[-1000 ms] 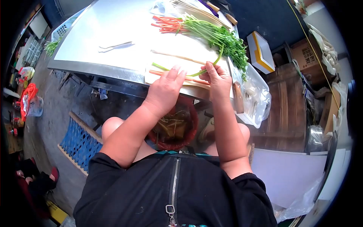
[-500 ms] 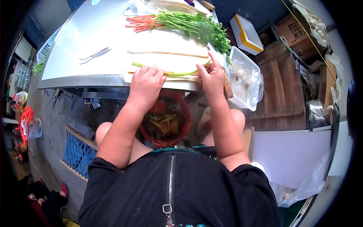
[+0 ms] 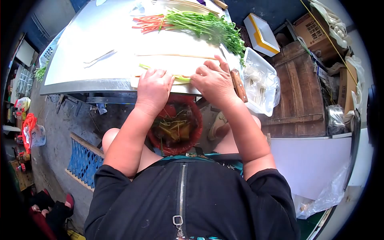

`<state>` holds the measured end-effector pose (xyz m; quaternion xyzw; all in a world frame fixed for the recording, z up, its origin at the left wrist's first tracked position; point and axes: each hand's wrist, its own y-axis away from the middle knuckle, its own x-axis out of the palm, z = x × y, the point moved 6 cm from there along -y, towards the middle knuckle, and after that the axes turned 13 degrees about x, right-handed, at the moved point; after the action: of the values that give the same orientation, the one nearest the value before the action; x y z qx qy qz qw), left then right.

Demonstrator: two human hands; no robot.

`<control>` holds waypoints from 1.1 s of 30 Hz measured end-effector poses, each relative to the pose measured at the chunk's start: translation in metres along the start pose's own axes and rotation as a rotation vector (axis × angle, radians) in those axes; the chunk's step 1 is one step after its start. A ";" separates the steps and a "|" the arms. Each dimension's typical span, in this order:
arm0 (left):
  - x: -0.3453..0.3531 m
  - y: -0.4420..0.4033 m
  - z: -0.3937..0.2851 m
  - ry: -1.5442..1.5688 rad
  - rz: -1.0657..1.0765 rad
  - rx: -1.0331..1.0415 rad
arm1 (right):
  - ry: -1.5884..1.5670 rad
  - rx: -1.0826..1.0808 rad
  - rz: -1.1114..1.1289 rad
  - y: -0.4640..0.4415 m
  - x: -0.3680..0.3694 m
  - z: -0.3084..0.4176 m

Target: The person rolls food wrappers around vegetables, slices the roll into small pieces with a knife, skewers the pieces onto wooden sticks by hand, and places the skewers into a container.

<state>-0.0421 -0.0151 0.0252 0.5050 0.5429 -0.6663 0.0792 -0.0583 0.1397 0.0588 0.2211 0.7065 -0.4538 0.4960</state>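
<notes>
A pale cutting board (image 3: 176,66) lies at the table's near edge with a thin green stalk (image 3: 183,78) along it. My left hand (image 3: 153,90) is closed over the stalk, and the stalk's left tip sticks out above the knuckles. My right hand (image 3: 213,82) curls its fingers on the stalk's right end, which is hidden beneath them. A bit of orange-red strip (image 3: 137,76) shows by the left hand. A knife (image 3: 239,85) with a wooden handle rests just right of my right hand. Farther back on the board lies a long thin pale strip (image 3: 176,55).
Red strips (image 3: 150,24) and a bunch of leafy greens (image 3: 204,26) lie at the back. Tweezers (image 3: 100,58) are on the left. A white tub (image 3: 260,82) with bagged skewers stands right. Below the table edge is a red basin (image 3: 196,136) between my knees.
My right hand has moved left and come down over the stalk's right end, which was raised before. More of the knife handle shows. My left hand has hardly moved.
</notes>
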 end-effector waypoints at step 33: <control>0.001 0.003 0.001 -0.015 -0.041 -0.042 | -0.256 0.263 -0.488 -0.029 -0.046 -0.070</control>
<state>-0.0419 -0.0168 0.0224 0.4869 0.5666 -0.6599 0.0800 -0.0966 0.1917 0.1190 0.0482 0.6058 -0.6714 0.4242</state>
